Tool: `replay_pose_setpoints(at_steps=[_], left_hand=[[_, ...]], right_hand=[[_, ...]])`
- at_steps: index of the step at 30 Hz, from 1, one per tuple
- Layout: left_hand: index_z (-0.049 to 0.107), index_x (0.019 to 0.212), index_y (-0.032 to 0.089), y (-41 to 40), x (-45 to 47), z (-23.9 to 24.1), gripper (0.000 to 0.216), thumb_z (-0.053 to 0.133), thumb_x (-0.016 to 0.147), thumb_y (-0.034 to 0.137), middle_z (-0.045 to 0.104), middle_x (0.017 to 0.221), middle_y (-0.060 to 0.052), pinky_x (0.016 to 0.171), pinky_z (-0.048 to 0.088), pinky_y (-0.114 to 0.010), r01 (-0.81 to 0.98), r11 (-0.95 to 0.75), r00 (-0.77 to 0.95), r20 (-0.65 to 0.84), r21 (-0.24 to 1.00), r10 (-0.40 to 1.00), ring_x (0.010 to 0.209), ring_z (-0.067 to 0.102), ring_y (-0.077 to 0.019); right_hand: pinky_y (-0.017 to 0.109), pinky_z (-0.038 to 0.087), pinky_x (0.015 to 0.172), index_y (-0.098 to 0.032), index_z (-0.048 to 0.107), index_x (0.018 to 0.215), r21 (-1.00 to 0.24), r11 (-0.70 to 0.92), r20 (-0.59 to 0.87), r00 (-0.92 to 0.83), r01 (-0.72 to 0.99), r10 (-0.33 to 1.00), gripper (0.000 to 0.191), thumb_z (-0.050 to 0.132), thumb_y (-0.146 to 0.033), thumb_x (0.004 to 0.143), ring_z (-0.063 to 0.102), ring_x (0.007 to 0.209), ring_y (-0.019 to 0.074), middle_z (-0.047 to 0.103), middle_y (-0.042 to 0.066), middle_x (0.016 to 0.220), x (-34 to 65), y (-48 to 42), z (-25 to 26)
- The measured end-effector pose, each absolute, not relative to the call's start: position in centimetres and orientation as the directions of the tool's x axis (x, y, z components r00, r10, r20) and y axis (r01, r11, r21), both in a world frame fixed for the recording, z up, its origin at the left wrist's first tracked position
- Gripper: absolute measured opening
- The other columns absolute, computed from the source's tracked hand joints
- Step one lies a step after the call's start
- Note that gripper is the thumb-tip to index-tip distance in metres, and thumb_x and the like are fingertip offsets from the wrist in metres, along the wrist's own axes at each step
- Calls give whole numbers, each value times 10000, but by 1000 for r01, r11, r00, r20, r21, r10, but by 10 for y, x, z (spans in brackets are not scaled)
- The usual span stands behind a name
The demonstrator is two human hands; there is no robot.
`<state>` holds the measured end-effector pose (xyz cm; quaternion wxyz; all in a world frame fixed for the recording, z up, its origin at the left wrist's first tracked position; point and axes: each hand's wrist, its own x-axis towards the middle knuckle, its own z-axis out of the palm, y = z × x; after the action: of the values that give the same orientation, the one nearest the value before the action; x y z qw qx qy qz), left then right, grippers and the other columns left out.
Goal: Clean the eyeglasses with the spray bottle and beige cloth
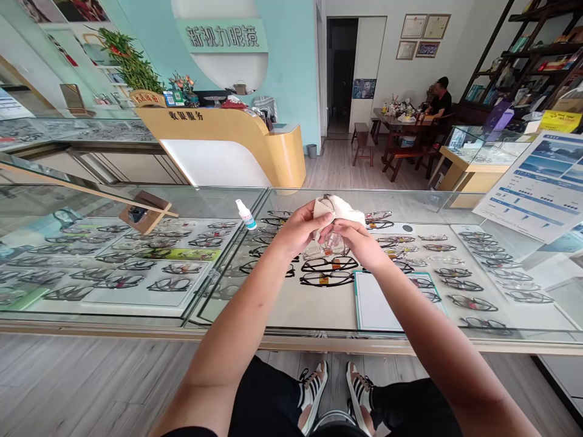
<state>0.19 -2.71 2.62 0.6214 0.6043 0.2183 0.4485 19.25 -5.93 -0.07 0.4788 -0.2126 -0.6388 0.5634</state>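
Above the glass counter, my left hand (298, 229) is closed, its thumb pressing a white cleaning cloth (350, 209). My right hand (361, 244) is closed at the cloth's other side, thumb and fingers meeting my left hand's fingertips. A thin dark rim, which looks like part of a pair of glasses, peeks out at the top of the cloth; the folds and my fingers cover the rest. A white spray bottle (246, 215) with a blue label stands on the glass to the left. Right below my hands lie dark-framed glasses (328, 264) with orange tags.
Under the glass counter (282, 332) lie rows of eyeglasses. A wooden stand (148, 212) is on the left, a white board with a teal edge (376, 300) before my right forearm, and a printed sheet (535, 182) at right. Beyond are a reception desk (218, 136) and a seated person (441, 100).
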Motion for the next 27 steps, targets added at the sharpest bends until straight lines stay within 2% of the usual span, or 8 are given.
replay_pose_setpoints(at_steps=[9,17,23,27], left_hand=[[708,991,181,-30,-1,29,495,1015,844,540,689,591,32,485,506,-264,-228,-225,488,311,947,816,439,610,-135],[722,897,208,-32,7,18,463,978,873,594,644,559,40,418,446,-279,-256,-325,343,400,911,850,381,566,-145],[665,686,188,-24,5,15,618,926,877,714,601,617,9,546,406,-278,-157,-465,168,487,871,857,549,529,-117],[692,712,188,-17,-3,14,596,865,943,709,626,677,-13,652,463,-306,-152,-429,277,455,890,846,648,572,-153]], right_hand=[[364,514,921,-220,869,921,-931,222,344,-491,-290,800,336,598,-365,1058,661,933,236,795,49,952,193,-59,1],[368,528,975,-216,857,893,-957,207,284,-499,-205,819,354,601,-412,1039,712,989,250,803,48,919,197,-58,1],[372,515,869,-211,845,815,-964,181,256,-498,-195,828,385,584,-414,1012,641,813,220,799,47,861,195,-62,6],[371,518,888,-216,835,758,-958,228,283,-455,-173,844,389,585,-419,977,662,820,224,808,45,832,196,-62,11]])
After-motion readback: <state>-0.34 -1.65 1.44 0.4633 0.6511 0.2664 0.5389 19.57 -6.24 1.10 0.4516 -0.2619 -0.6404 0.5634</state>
